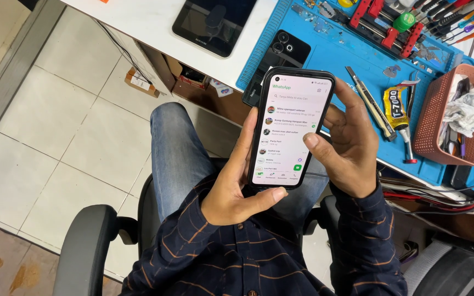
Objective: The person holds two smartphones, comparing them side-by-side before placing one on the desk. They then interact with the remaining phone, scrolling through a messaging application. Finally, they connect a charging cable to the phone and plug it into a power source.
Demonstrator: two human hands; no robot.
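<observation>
Head view: two hands, left hand (pixel 237 186) and right hand (pixel 346 148), hold one phone (pixel 292 129).

Blue mat (pixel 352 60) w/ glue tube (pixel 396 107), cutter (pixel 370 101); pink basket (pixel 437 118); tablet (pixel 212 24).

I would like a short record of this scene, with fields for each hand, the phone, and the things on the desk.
left hand: grips the phone from the left side and below
right hand: grips the phone's right edge, thumb over the screen
phone: upright, screen lit, showing a list of chats
desk: white, with a blue mat
on mat: second phone face down, utility knife, glue tube, basket with crumpled tissue
on desk: dark tablet
seat: black chair
</observation>
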